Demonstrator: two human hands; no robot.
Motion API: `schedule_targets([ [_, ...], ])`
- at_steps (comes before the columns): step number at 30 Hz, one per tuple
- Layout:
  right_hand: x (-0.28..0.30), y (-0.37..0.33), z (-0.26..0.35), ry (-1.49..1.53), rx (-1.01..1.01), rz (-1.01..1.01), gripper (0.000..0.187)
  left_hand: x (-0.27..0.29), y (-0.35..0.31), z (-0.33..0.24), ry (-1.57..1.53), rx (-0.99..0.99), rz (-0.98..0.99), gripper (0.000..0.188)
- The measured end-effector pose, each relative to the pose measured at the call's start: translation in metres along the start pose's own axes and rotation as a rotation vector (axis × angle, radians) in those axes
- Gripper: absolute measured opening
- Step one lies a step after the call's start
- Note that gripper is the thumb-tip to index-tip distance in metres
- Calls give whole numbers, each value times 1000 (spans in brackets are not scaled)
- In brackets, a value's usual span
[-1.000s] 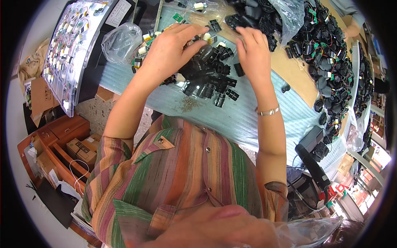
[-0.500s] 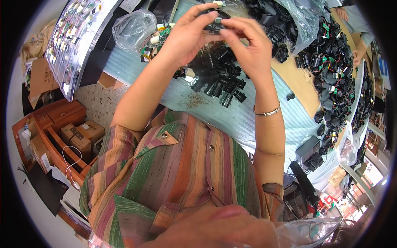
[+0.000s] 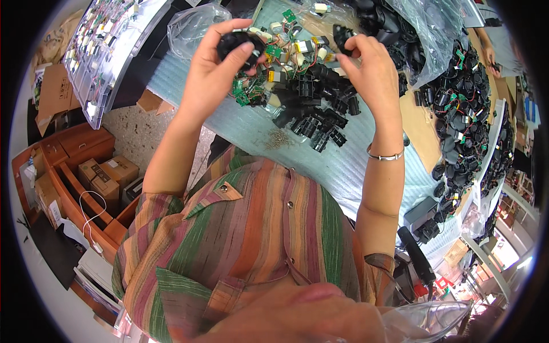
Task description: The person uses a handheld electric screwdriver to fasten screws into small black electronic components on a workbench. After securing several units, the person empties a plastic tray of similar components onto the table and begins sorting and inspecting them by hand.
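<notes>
My left hand grips a rounded black plastic housing, its thumb pressed across the near side. Apart from it, to the right, my right hand pinches a smaller black plastic part between thumb and fingers. Between and below the hands lies a heap of green circuit boards with wires and small battery packs. Several black plastic frames are piled on the pale foam sheet, nearer to me. Beside them sits a small scatter of screws.
At the far left a clear tray carries many small wired parts. Clear plastic bags lie behind my left hand. Black assemblies with wires are heaped along the right. Another person's hand shows at the upper right.
My hands were close together over one black item; now they are apart, each with a black part. The left hand has moved left and down, the right hand right and slightly down.
</notes>
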State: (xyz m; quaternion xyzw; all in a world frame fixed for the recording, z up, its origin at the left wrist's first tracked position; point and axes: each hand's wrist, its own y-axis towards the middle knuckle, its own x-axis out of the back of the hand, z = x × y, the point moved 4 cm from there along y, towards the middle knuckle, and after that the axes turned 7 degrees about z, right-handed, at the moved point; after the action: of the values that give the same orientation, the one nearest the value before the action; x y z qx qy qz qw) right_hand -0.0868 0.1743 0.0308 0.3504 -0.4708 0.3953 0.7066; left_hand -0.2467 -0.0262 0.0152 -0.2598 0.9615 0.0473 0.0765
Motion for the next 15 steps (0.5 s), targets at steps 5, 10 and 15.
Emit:
schedule_targets([
  [5,-7,5,17,54,241,-66,23,-11,-4,13,163,17,67,30],
  [10,-20,7,28,1,337,42,18,-16,0,12,122,2,42,26],
  [15,-1,8,15,434,282,-207,18,-2,-1,5,39,25,13,24],
])
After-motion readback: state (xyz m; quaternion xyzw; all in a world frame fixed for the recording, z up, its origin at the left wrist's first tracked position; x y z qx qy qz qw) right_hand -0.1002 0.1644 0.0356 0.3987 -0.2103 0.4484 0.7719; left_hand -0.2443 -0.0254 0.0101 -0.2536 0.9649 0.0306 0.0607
